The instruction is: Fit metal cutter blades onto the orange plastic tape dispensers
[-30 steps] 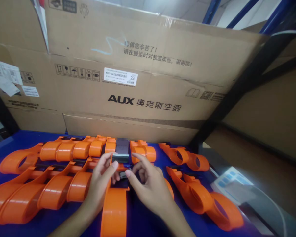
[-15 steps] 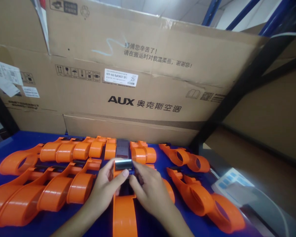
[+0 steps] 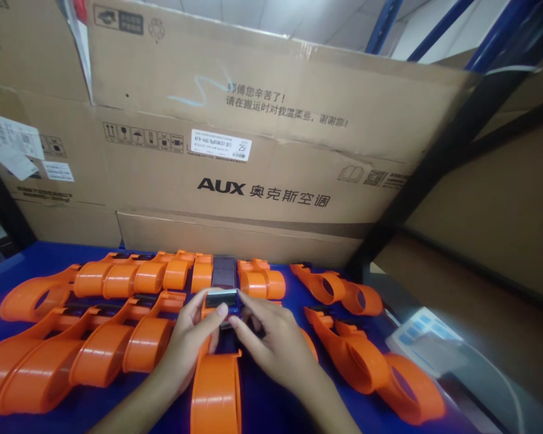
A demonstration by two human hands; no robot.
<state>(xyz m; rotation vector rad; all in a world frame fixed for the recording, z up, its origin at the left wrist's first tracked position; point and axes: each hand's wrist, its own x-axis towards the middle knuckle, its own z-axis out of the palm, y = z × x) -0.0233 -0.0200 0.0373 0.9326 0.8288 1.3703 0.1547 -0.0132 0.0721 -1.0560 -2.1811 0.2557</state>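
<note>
An orange tape dispenser (image 3: pixel 215 386) lies on the blue table (image 3: pixel 271 410) right in front of me, its loop end toward me. My left hand (image 3: pixel 187 346) and my right hand (image 3: pixel 271 343) meet at its far end. The fingertips of both hands pinch a small metal serrated blade (image 3: pixel 221 296) at the dispenser's head. A stack of dark blades (image 3: pixel 224 271) sits just beyond, between orange dispensers.
Rows of several orange dispensers (image 3: pixel 95 355) lie to the left and a few more (image 3: pixel 362 355) to the right. A large AUX cardboard box (image 3: pixel 235 157) stands behind the table. A white device (image 3: pixel 423 340) rests at the right, by a dark shelf post (image 3: pixel 434 157).
Both hands lifted the metal blade from low on the dispenser up to its head. The dispenser shifted slightly under my hands.
</note>
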